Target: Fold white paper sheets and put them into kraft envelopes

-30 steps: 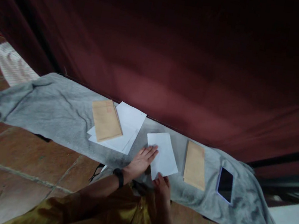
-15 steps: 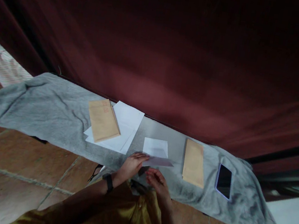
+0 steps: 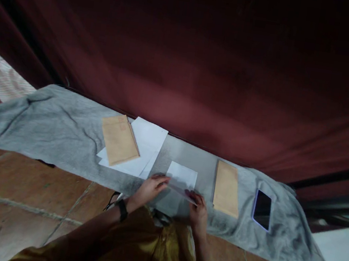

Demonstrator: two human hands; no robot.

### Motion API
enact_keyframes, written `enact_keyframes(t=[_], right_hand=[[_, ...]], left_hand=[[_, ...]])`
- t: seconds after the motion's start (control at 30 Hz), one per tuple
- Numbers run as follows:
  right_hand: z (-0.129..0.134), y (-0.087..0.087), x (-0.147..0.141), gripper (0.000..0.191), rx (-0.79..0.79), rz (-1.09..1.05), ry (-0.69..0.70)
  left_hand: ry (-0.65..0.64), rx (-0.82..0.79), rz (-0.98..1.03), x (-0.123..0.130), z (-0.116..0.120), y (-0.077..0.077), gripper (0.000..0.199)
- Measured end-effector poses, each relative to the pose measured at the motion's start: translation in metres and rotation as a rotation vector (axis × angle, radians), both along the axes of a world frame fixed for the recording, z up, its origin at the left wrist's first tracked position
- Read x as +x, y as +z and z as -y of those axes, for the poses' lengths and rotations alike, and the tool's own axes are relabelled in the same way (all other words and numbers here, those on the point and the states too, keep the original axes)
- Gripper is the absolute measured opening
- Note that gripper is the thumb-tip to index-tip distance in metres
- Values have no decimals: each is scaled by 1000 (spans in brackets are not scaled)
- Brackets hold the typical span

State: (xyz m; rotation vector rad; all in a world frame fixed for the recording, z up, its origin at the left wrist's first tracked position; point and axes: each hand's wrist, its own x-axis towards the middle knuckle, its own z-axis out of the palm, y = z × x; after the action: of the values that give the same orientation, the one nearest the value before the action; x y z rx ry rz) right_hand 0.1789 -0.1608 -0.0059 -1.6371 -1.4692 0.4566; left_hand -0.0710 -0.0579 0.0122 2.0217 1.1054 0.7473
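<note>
A sheet of white paper (image 3: 182, 172) is bent toward me, its near part raised and seen almost edge-on. My left hand (image 3: 151, 187) pinches that raised part at its left end, a dark band on the wrist. At the right end my right hand (image 3: 197, 211) grips it too, fingers closed. Left of my hands, a brown envelope (image 3: 120, 140) with a faint red mark lies on white sheets (image 3: 150, 144). To the right rests a stack of brown envelopes (image 3: 227, 188).
A grey cloth (image 3: 71, 132) covers the long, narrow surface. A phone (image 3: 262, 209) with a pale purple edge lies at its right. Behind hangs a dark red curtain (image 3: 179, 100). Tiled floor (image 3: 28, 195) shows below, and a white board (image 3: 339, 258) is at the far right.
My right hand has moved right and taken hold of the paper's right end. The paper's near part has tilted up to an edge-on view. My left hand keeps its grip.
</note>
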Motion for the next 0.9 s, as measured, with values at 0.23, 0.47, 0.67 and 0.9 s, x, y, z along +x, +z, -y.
enact_keyframes(t=[0.23, 0.47, 0.67, 0.9], right_hand=[[-21, 5, -3, 32, -98, 130, -182], [-27, 10, -15, 35, -188, 341, -269], [-30, 11, -20, 31, -131, 435, -282], [-29, 8, -23, 30, -107, 462, -301]], left_hand=[[216, -151, -27, 22, -14, 12, 52], [255, -110, -212, 30, -19, 16, 58], [279, -105, -415, 34, -20, 22, 60], [291, -65, -540, 40, -18, 29, 63]])
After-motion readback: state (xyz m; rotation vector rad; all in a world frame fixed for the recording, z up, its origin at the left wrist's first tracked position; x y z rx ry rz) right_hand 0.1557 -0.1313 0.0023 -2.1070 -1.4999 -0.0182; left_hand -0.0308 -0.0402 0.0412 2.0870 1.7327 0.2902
